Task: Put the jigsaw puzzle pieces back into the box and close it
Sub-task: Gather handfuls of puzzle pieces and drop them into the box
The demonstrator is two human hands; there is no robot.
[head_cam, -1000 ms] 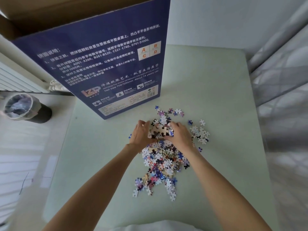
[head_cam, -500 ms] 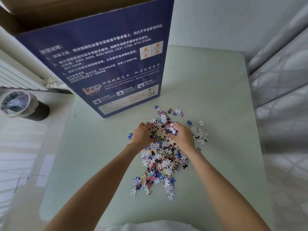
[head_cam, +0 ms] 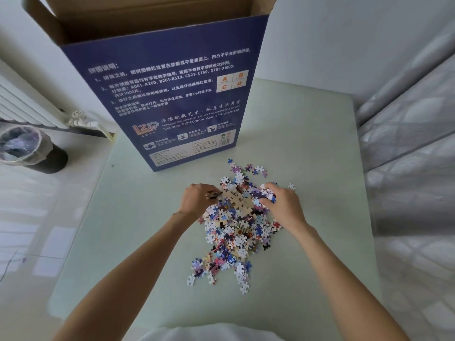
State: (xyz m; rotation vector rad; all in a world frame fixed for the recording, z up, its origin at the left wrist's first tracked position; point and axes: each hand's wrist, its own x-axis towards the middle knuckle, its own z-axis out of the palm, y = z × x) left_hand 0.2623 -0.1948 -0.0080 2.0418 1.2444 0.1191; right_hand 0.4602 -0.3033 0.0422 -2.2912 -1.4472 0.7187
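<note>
Head view: the left hand [head_cam: 197, 201] and right hand [head_cam: 283, 205], fingers curled, clutch pieces at the far end of the multicoloured jigsaw pile [head_cam: 234, 232] on the pale green desk [head_cam: 307, 156], just before the upright, open blue cardboard box [head_cam: 172, 94].

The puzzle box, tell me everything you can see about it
The puzzle box is tall brown cardboard with a dark blue printed face carrying white text, an orange logo and an A-B-C-D grid. It stands upright on the pale green table, top flaps open, just behind the loose pieces. Neither hand touches it.
</note>
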